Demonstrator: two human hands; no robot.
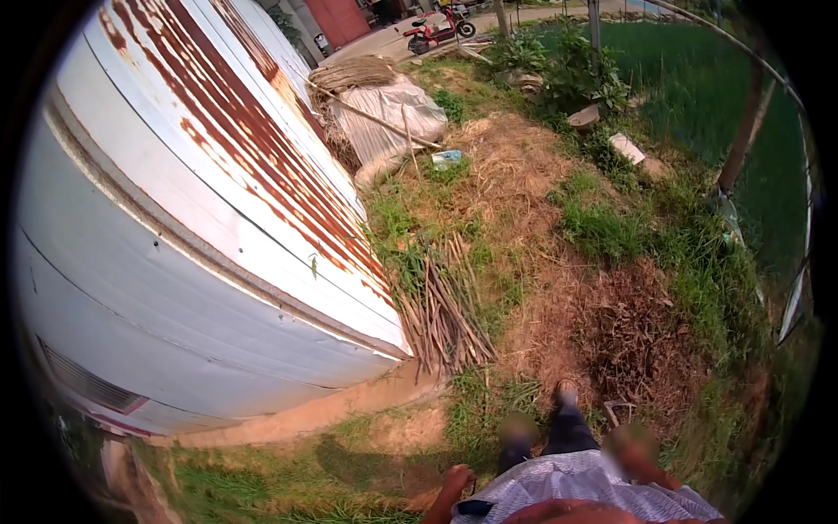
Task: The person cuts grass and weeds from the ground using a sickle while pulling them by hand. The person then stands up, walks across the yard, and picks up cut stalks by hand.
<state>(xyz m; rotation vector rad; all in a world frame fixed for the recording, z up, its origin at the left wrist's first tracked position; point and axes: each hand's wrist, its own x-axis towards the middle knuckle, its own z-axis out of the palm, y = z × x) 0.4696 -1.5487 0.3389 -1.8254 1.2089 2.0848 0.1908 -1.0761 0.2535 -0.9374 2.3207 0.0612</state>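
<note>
My left hand [456, 479] hangs low beside my body, its fingers curled closed; whatever may be inside the fist is hidden. On the other side, my right hand [644, 461] is held forward at waist height, and a blurred patch covers most of its fingers. Just beyond it a thin, pale, angled tool [619, 408] sticks out over the ground, in line with the hand and seemingly held by it. Its handle is hidden. Dry brown plant stalks [642, 336] lie on the ground ahead of the tool. My shoe [566, 386] is on the dirt path.
A rusty metal-sheet shed [218, 192] rises on the left. Against its corner lies a pile of sticks [445, 310]. Further up stand a covered straw stack [388, 109] and a red scooter [439, 32]. Netting on poles [742, 140] borders the right.
</note>
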